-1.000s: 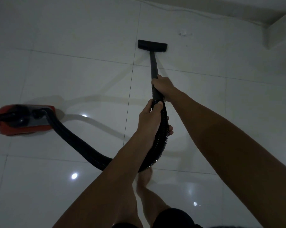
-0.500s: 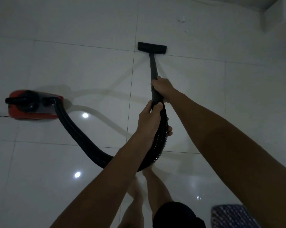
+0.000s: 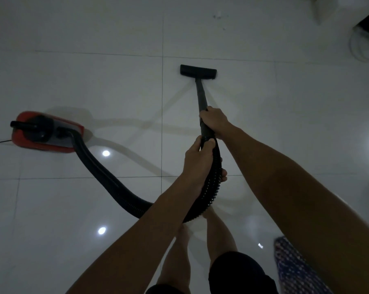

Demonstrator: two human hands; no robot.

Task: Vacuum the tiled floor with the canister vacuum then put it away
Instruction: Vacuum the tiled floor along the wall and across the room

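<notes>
Black floor head [image 3: 198, 71] has been drawn back across one tile joint, both hands' grip unchanged: right hand [image 3: 214, 122] clasps wand [image 3: 201, 96], left hand [image 3: 198, 160] clasps hose [image 3: 107, 177]; vacuuming continues.

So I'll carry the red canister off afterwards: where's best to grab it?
Probably the black handle arching over the top of the red canister, taken from above with fingers wrapped under it. It looks like the only raised bar on the smooth body. The hose leaves the canister's right end, so come from the left or the near side, clear of it.
</notes>
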